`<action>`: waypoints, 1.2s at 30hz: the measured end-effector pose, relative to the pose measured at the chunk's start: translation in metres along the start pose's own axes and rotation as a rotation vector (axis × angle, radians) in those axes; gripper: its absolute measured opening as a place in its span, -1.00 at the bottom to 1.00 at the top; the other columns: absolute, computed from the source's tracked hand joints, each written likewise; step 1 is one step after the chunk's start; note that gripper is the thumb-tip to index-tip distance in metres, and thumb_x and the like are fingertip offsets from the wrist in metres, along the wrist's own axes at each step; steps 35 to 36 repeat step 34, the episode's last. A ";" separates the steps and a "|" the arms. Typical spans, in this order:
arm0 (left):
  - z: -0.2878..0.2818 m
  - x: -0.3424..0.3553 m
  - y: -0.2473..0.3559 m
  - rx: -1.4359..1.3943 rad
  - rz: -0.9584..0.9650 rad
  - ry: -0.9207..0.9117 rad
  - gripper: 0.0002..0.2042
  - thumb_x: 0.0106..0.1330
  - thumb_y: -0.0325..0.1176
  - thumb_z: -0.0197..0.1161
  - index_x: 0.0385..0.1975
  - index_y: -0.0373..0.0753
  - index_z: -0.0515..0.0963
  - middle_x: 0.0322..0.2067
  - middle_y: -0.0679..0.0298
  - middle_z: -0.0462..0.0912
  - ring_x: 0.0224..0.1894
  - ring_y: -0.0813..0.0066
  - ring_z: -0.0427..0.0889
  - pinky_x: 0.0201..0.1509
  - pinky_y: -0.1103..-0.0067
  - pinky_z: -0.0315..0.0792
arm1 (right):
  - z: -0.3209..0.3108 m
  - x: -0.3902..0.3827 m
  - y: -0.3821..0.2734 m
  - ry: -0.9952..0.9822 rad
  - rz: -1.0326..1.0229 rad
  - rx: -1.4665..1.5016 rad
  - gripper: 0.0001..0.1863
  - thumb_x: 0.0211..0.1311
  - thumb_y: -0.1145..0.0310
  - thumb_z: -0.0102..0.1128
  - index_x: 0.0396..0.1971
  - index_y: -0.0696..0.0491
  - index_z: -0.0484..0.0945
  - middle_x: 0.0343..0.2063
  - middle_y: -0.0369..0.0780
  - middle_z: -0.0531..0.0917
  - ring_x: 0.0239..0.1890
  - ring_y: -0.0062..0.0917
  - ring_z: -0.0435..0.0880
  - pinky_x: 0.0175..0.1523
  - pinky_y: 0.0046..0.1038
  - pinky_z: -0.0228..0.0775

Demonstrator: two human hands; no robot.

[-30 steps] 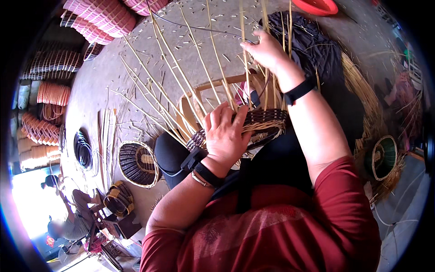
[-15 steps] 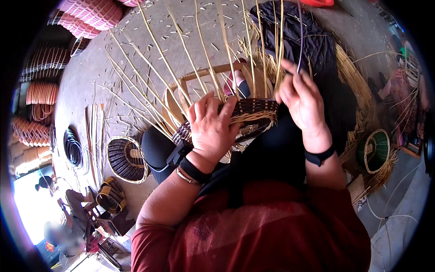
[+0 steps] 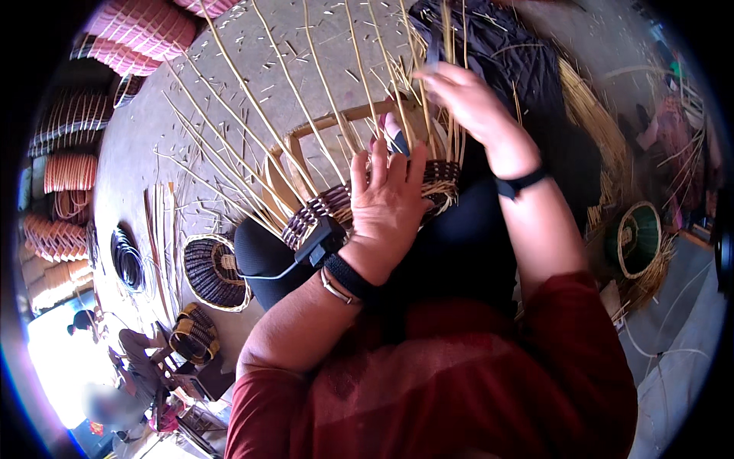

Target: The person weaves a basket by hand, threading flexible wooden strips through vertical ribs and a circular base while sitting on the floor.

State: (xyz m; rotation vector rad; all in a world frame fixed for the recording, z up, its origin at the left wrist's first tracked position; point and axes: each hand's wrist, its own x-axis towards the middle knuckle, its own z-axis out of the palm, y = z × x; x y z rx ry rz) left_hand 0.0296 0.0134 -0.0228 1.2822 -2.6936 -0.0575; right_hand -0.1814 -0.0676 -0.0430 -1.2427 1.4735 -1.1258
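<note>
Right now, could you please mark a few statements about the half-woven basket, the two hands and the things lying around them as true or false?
1. The left hand lies flat on the dark woven band of the half-woven cane basket. True.
2. The right hand rests on the floor. False: it grips the upright pale cane stakes.
3. A small round dark woven basket base lies on the floor to the left. True.
4. The green round basket sits on the person's lap. False: it lies on the floor to the right.
5. Both wrists are bare. False: each wears a black band.
</note>
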 end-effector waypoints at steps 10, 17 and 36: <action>-0.002 0.001 -0.010 0.008 -0.005 0.077 -0.34 -0.06 -0.17 0.56 0.17 0.13 0.55 -0.07 0.30 0.56 0.33 0.16 0.31 0.38 0.12 0.09 | 0.009 -0.044 -0.017 0.331 -0.161 0.082 -0.20 0.41 0.43 0.29 0.53 0.02 0.05 0.26 0.04 0.49 -0.18 -0.52 0.74 -0.24 -0.55 0.57; -0.013 0.005 0.007 0.041 0.097 0.057 -0.28 -0.03 -0.15 0.55 0.27 0.12 0.52 0.07 0.20 0.53 0.33 0.03 0.32 0.42 0.07 0.15 | -0.122 -0.199 0.140 0.721 0.476 0.741 -0.58 0.55 0.11 0.06 0.16 0.11 0.52 -0.52 -0.43 0.36 -0.53 -0.69 0.35 -0.43 -0.50 0.26; -0.055 -0.053 -0.045 -0.083 0.049 0.023 -0.64 0.30 -0.34 0.46 0.09 -0.22 0.68 -0.02 0.19 0.59 0.06 0.15 0.51 0.18 0.28 0.39 | -0.124 -0.570 0.312 -0.057 0.861 -0.805 -0.60 0.43 0.07 0.14 -0.05 0.06 0.74 -0.17 -0.04 0.80 -0.13 -0.17 0.80 0.00 -0.19 0.58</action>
